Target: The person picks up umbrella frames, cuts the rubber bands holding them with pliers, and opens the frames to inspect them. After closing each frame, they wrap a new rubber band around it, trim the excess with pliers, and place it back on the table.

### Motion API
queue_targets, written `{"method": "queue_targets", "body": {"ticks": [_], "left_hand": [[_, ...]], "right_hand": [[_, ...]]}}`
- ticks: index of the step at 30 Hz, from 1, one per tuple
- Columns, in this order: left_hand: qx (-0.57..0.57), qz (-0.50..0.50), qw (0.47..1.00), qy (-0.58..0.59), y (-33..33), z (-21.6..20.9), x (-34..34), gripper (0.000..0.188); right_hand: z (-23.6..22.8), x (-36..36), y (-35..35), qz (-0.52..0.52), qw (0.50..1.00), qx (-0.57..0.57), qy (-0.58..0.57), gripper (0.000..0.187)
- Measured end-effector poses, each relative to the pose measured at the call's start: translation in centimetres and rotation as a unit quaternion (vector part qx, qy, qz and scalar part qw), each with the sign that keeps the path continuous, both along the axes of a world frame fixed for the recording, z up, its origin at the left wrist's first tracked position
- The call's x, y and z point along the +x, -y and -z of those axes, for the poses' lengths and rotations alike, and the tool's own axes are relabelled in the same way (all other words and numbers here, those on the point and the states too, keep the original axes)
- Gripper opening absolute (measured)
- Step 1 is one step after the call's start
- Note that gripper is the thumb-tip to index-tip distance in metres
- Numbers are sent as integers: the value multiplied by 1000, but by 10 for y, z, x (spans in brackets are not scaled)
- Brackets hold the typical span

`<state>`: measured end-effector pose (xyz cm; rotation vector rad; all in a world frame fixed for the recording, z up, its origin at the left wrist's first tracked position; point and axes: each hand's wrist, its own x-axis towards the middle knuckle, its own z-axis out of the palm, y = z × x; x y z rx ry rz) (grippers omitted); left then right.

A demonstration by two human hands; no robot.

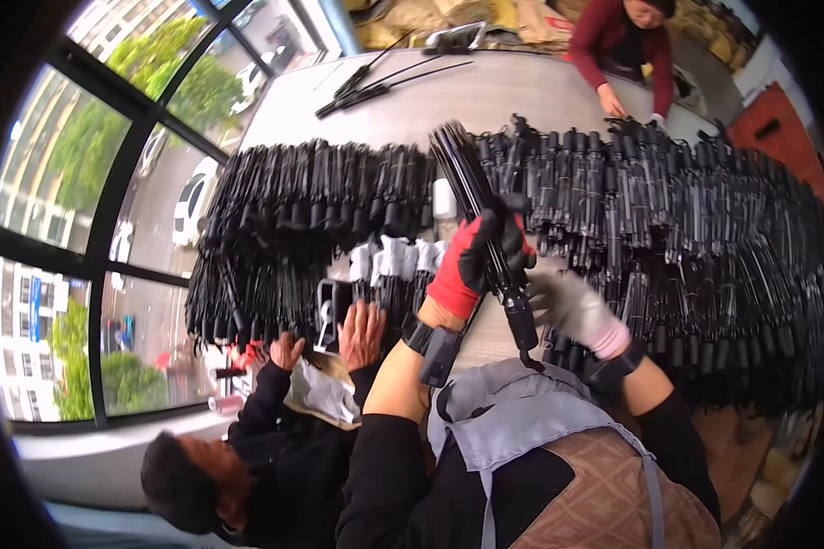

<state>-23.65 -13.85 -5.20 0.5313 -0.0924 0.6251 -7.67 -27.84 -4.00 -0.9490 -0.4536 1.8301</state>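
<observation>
A long pale tabletop (522, 91) runs away from the wearer, and most of it lies under black folded umbrella frames. The right heap (687, 229) spreads widest, reaching from the middle to the table's right end; the left heap (311, 210) sits beside the window (92, 229), with white-tipped pieces (394, 256) between the two. A few loose rods (384, 78) lie well apart at the far end. A person in dark clothes (265, 448) leans in at the lower left, both bare hands resting at the left heap's near edge, just beside a small black-and-white tool (328, 311). Another person in a red top (623, 46) works at the far side, one hand on the tabletop. In the middle the wearer holds one frame (485, 220) raised over the piles, slanting up and to the left. The left hand (471, 256), in a red and black glove, is clamped around the shaft's middle. The right hand (568, 306), in a grey glove, grips the lower end just beside the handle. The hands are slightly apart along the shaft.
</observation>
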Motion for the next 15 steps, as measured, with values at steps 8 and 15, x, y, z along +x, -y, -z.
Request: {"method": "queue_targets", "body": {"ticks": [8, 15], "left_hand": [[-28, -232, 966, -112, 18, -60, 46, 39], [-22, -160, 981, -104, -4, -75, 58, 35]], "right_hand": [[-44, -4, -14, 89, 669, 314, 668, 34], [-63, 1, -28, 27, 907, 255, 334, 43]]}}
